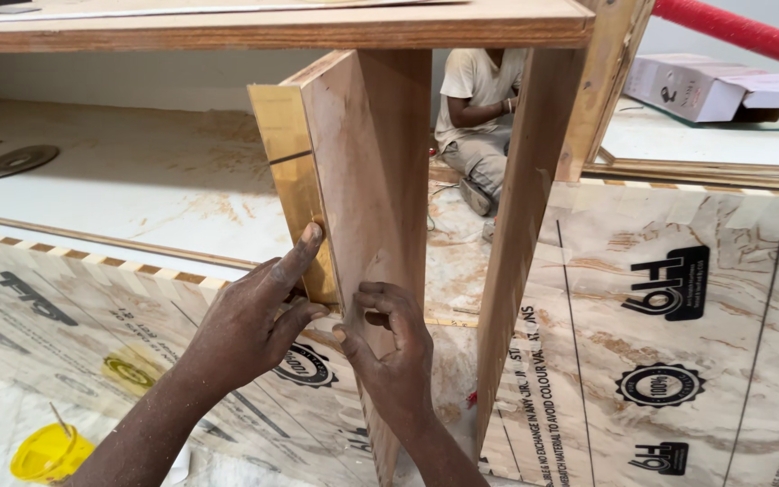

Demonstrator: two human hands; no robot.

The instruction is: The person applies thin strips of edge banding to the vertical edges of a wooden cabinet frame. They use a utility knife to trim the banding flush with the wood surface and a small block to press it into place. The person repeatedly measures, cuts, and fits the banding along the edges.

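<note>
Both hands sit closest to the lens, working on an upright wooden board (367, 171) that stands between two shelves of a cabinet. Left hand (259, 320): thumb pressed flat against the gold edge strip (292, 180) on the board's front edge, other fingers curled behind it. Right hand (389, 347): fingers bent and pinched on the board's face, just below the left hand. Board leans a little, top tucked under the top shelf (272, 25). Second upright panel (525, 225) stands just right of it. Lower surface is a sheet with printed protective film (678, 343), dusted with sawdust. Yellow cup (47, 454) sits bottom left, round disc (15, 161) lies far left on the white floor. Behind the cabinet another person (480, 117) crouches. Red pipe (737, 32) and a white box (714, 86) are top right.
</note>
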